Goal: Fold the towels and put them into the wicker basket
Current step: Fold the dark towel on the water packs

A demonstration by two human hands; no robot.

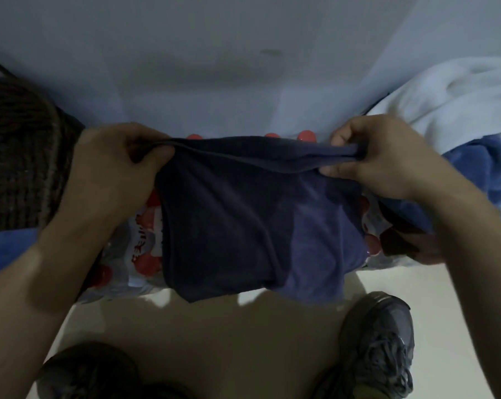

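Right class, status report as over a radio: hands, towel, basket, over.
Left hand and right hand both grip dark towel by top edge. Towel hangs doubled, not in wicker basket. More towels piled right. Nothing blocking.

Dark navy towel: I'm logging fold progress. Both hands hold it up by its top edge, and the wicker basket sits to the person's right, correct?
Not quite: the wicker basket sits to the person's left, as the head view shows. The rest holds: the left hand and right hand both grip the dark navy towel by its top edge, and it hangs down between them.
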